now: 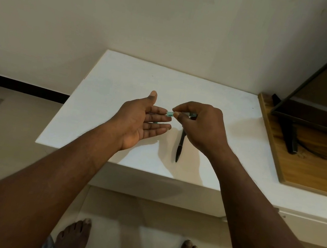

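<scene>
Your left hand (141, 120) is open, palm up and empty, probably to receive the small green piece (169, 113) that your right hand (198, 125) pinches; the black pen (180, 146) lies on the desk (123, 74).

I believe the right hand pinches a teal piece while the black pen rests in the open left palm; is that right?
No: in the head view the black pen lies on the white table, not in the open left hand; the right hand pinches the teal piece.
</scene>
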Demonstrator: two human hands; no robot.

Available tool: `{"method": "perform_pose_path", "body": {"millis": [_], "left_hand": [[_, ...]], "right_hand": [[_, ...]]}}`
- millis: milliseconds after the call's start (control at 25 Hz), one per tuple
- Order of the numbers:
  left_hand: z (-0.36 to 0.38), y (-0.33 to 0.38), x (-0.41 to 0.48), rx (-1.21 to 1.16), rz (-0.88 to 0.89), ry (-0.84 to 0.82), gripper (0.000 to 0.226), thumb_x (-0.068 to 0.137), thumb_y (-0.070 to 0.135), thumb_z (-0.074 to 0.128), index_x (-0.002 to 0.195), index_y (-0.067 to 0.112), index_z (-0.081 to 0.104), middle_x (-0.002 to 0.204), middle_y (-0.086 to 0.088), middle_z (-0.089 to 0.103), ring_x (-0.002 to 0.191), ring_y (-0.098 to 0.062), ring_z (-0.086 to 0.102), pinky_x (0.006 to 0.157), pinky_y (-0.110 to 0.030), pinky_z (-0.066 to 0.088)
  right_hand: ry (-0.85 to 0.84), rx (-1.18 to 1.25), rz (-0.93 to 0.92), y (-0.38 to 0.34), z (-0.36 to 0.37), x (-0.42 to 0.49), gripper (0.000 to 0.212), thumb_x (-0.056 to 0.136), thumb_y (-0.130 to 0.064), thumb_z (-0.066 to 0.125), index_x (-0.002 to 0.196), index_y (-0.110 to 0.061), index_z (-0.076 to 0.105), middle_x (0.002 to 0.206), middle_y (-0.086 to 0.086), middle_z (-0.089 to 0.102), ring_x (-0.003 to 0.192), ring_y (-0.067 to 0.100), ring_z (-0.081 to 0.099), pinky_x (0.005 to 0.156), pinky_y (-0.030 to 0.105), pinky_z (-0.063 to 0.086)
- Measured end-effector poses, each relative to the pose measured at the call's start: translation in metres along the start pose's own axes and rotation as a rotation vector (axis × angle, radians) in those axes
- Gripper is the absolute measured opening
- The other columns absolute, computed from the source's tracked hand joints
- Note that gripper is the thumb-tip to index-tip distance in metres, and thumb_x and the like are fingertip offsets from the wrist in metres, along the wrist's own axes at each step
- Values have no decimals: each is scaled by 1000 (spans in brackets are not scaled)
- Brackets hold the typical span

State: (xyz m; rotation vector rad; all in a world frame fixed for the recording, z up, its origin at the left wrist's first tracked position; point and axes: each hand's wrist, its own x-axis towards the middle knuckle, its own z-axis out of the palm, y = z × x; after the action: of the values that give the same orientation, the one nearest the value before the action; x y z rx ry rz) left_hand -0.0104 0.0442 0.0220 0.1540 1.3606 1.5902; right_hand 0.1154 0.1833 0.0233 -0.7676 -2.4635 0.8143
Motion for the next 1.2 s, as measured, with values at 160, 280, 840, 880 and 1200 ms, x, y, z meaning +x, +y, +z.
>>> {"method": "perform_pose_path", "body": {"millis": [160,280,840,880,1200], "left_hand": [[0,-1,0,40,-16,3,60,102,55,51,120,1,69,109,-16,79,97,-32,78,83,-39,64],[1,-2,0,46,-29,-6,59,102,55,51,119,1,69,109,-16,79,97,-31,78,83,-38,63],[2,-1,-1,73,78,90,21,101,18,64,111,2,73,97,-12,82,85,-23,80,71,-27,64],[2,-1,-1,88,95,101,20,100,19,65,111,3,73,95,-11,82,84,-22,80,70,-27,64],[2,-1,1,333,223,235,17,99,30,67,106,17,76,92,-2,82,78,-23,80,71,-32,65]], "right_hand": [[8,1,5,0,0,0,21,96,-29,74,117,-29,78,94,-14,75,86,4,66,83,24,54],[-5,-6,-5,0,0,0,13,97,-29,73,105,-28,82,96,-13,78,81,3,65,80,25,53],[-12,269,129,-2,-4,0,8,97,-21,74,99,-24,81,84,-10,77,69,-1,71,60,6,48],[-16,279,133,-2,-4,0,8,97,-21,74,99,-23,81,85,-9,77,69,-1,71,61,6,48],[-44,368,193,-3,-4,0,9,97,-20,73,100,-22,82,86,-6,79,68,5,73,68,17,53]]}}
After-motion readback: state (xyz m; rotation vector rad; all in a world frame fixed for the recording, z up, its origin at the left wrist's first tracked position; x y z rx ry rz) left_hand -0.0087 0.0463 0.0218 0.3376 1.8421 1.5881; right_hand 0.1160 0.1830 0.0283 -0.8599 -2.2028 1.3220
